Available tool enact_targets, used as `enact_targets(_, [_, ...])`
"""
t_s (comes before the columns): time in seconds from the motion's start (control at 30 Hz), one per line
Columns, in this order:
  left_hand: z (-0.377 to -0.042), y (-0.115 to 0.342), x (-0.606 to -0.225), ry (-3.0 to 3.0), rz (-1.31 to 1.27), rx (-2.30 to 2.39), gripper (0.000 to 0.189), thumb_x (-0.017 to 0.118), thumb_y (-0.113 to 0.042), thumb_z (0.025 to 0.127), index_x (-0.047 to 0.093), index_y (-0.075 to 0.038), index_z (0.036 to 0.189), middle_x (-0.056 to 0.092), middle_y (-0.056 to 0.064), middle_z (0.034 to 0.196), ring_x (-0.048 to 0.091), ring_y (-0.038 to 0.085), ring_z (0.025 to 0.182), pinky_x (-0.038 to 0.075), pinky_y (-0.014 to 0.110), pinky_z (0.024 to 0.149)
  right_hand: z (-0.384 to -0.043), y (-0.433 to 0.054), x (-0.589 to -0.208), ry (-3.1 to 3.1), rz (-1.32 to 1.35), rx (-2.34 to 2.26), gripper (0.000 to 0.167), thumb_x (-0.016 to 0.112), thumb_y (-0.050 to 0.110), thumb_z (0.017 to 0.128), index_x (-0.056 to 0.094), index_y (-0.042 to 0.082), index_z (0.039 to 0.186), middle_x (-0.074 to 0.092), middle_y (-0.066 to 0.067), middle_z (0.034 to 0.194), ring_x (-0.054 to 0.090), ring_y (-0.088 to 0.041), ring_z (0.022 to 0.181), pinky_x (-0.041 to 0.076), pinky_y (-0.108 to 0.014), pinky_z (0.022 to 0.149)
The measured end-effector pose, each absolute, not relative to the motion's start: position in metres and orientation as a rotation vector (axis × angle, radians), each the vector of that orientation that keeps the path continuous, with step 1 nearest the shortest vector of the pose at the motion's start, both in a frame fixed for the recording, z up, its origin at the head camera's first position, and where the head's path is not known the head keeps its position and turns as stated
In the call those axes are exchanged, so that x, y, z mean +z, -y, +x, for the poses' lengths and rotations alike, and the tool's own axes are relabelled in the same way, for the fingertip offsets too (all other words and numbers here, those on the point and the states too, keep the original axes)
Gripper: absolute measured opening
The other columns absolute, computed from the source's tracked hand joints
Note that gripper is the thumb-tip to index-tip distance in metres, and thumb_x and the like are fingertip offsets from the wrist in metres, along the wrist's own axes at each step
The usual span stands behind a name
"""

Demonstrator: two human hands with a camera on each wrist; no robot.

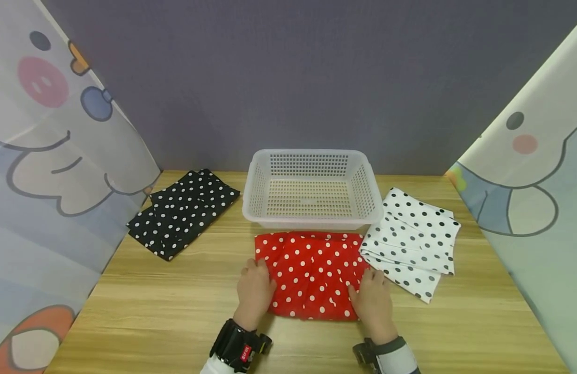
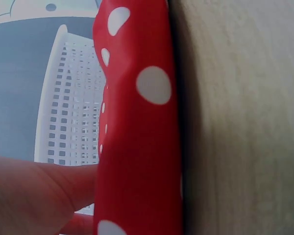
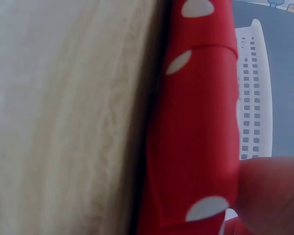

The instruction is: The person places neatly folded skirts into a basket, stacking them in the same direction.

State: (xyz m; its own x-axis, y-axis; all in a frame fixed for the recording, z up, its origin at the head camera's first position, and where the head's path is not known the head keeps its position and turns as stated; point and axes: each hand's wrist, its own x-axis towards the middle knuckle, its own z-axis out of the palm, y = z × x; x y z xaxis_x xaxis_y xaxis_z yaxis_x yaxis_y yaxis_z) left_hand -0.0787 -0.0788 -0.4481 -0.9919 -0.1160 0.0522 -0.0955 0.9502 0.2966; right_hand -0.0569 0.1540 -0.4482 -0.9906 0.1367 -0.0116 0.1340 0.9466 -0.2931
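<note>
A red cloth with white dots, folded into a rough rectangle, lies on the table in front of the basket. My left hand grips its left side, with the thumb on top and the fingers at the edge. At the opposite side, my right hand holds the cloth the same way. Both wrist views show the thick, rounded near fold of the red cloth close up, with a thumb against its top in the right one. The undersides of the fingers are hidden.
Behind the red cloth stands a white perforated plastic basket. Black cloths with white dots lie at the back left. White cloths with black dots lie to the right, close against the red one. A grey panel rises behind the wooden table.
</note>
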Motion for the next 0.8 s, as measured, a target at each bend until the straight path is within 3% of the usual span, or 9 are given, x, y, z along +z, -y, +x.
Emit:
enact_targets(0.33, [-0.083,0.073,-0.452,3.016,0.179,-0.555,0.036,0.080,-0.012,0.066,0.059,0.004,0.090,0.051,0.012,0.072,0.051,0.018,0.053,0.048,0.030,0.048,-0.065,-0.154,-0.456,3.042,-0.196,0.464,0.052,0.075,0.013,0.071,0.047,-0.018,0.102,0.049,-0.025,0.084,0.052,-0.029,0.069,0.053,-0.039,0.062])
enact_targets(0.6, [-0.085,0.079,-0.454,3.028,0.190,-0.738,0.022,0.073,-0.008,0.071,0.056,0.000,0.081,0.051,0.006,0.064,0.050,0.016,0.054,0.044,0.027,0.048,-0.073,-0.153,-0.459,3.075,-0.255,0.716,0.052,0.071,0.008,0.074,0.043,-0.015,0.111,0.054,-0.026,0.098,0.057,-0.033,0.085,0.053,-0.046,0.074])
enact_targets(0.8, [-0.081,0.087,-0.454,2.991,0.181,-0.841,0.018,0.070,-0.007,0.072,0.054,-0.003,0.079,0.052,0.003,0.064,0.047,0.014,0.054,0.038,0.025,0.048,-0.073,-0.153,-0.460,3.044,-0.304,0.882,0.046,0.068,0.007,0.076,0.044,-0.011,0.112,0.056,-0.024,0.101,0.059,-0.031,0.085,0.054,-0.044,0.071])
